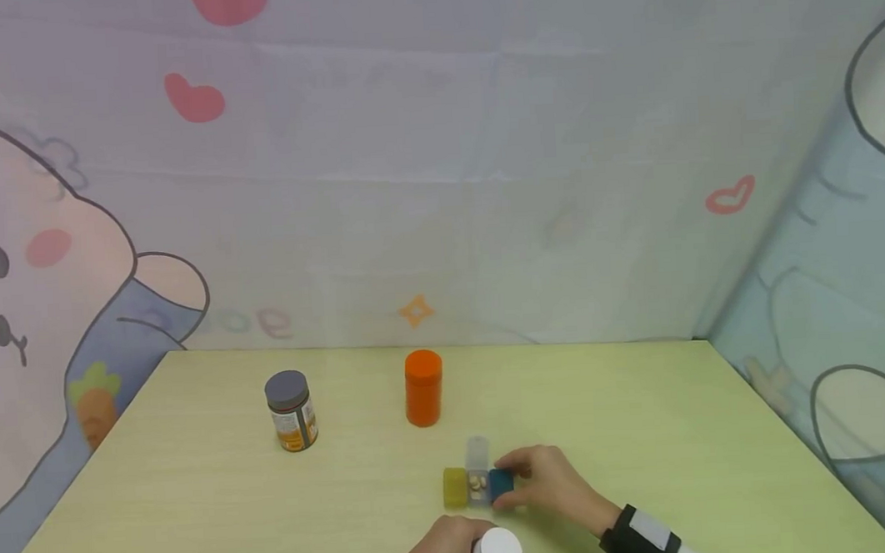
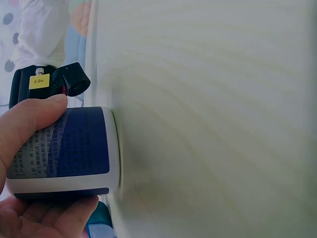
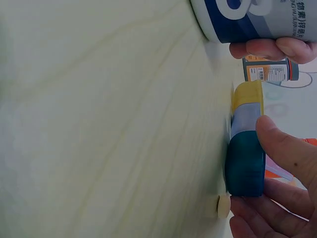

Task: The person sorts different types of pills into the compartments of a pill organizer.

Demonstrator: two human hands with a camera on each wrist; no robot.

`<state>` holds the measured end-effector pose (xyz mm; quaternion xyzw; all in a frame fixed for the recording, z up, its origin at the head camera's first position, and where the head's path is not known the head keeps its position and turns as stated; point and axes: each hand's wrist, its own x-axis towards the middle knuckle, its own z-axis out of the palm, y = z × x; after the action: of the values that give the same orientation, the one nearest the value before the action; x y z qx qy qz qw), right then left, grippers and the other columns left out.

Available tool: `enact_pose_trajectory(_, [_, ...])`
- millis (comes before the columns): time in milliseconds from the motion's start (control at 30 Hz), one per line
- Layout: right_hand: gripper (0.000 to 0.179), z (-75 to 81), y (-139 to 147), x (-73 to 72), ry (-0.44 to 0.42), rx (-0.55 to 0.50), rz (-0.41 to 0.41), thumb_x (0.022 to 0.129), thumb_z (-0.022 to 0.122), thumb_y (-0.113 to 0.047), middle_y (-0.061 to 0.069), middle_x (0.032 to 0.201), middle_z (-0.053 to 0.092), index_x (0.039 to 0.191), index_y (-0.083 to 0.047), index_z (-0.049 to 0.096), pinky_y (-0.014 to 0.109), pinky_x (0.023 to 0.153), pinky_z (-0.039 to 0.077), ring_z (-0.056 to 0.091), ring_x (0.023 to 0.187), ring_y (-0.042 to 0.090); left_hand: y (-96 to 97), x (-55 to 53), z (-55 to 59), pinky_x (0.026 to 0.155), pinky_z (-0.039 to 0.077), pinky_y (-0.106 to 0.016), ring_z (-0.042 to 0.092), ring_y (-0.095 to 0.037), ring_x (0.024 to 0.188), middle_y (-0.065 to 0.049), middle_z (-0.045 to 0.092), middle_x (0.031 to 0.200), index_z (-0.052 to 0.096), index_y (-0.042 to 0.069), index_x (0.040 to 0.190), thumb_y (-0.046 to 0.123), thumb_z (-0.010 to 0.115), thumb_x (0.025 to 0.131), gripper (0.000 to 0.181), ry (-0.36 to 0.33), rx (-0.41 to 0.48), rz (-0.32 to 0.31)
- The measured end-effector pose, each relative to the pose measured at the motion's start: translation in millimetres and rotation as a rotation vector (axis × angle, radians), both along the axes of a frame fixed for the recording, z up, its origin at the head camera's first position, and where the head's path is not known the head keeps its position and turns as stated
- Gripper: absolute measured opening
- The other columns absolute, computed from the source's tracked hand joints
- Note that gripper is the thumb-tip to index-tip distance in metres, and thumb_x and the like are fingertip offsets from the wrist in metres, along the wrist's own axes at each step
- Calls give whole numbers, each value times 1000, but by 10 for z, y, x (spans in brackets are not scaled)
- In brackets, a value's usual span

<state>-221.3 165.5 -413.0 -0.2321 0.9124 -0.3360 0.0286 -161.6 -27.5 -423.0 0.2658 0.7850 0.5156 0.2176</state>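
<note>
My left hand [image 1: 440, 549] grips a white pill bottle [image 1: 499, 549] with a white cap and a blue label. The left wrist view shows the bottle's base close against the table, thumb on one side and fingers on the other. Right of it, my right hand [image 1: 551, 481] pinches the blue end of a small pill organizer [image 1: 455, 487] between thumb and fingers. Its middle clear compartment has the lid [image 1: 478, 452] raised, and several pale tablets [image 1: 477, 483] lie inside. In the right wrist view, one loose tablet [image 3: 224, 206] is on the table beside my right fingers.
A jar with a grey lid [image 1: 292, 414] stands at the back left of the pale wooden table [image 1: 153, 492]. An orange bottle [image 1: 423, 390] is behind the organizer. A printed cloth [image 1: 438, 185] hangs behind the table.
</note>
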Motion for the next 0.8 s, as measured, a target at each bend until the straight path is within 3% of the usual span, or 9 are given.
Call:
enact_pose_trajectory(133, [45, -8, 18, -25, 7, 4, 5, 63, 81, -25, 11, 95, 68, 99, -1, 67, 35, 72, 51, 63, 86, 24, -1, -1, 23, 71, 45, -19, 55, -1, 70, 12, 63, 78, 66, 11, 90, 10, 75, 72, 20, 1, 5, -7])
enact_pose_trajectory(433, [45, -13, -3, -1, 9, -1, 12, 62, 81, -27, 11, 93, 68, 97, -2, 69, 31, 69, 49, 62, 83, 22, -14, 27, -1, 66, 44, -18, 52, 1, 65, 11, 62, 73, 69, 9, 87, 8, 73, 72, 16, 78, 22, 23])
enact_pose_trajectory(533, [44, -18, -13, 0, 6, 0, 14, 63, 81, -25, 12, 94, 68, 97, -2, 68, 32, 70, 50, 62, 84, 24, -79, 31, 147, 69, 45, -18, 55, 1, 71, 12, 64, 79, 68, 11, 91, 12, 76, 71, 22, 105, 54, 5])
enact_pose_trajectory(633, [38, -16, -7, -12, 14, -6, 13, 64, 80, -18, 13, 93, 68, 96, -2, 69, 33, 69, 51, 63, 83, 26, -165, -7, 386, 73, 45, -19, 56, 0, 81, 12, 65, 89, 67, 14, 97, 15, 81, 65, 35, 206, 88, 9])
enact_pose_trajectory(800, [39, -5, 5, -21, -10, -27, -4, 62, 82, -22, 9, 90, 69, 94, -6, 70, 29, 67, 50, 63, 81, 20, -341, -182, 742, 79, 47, -22, 59, -9, 91, 2, 66, 99, 65, 10, 104, 12, 84, 58, 51, 412, 106, 120])
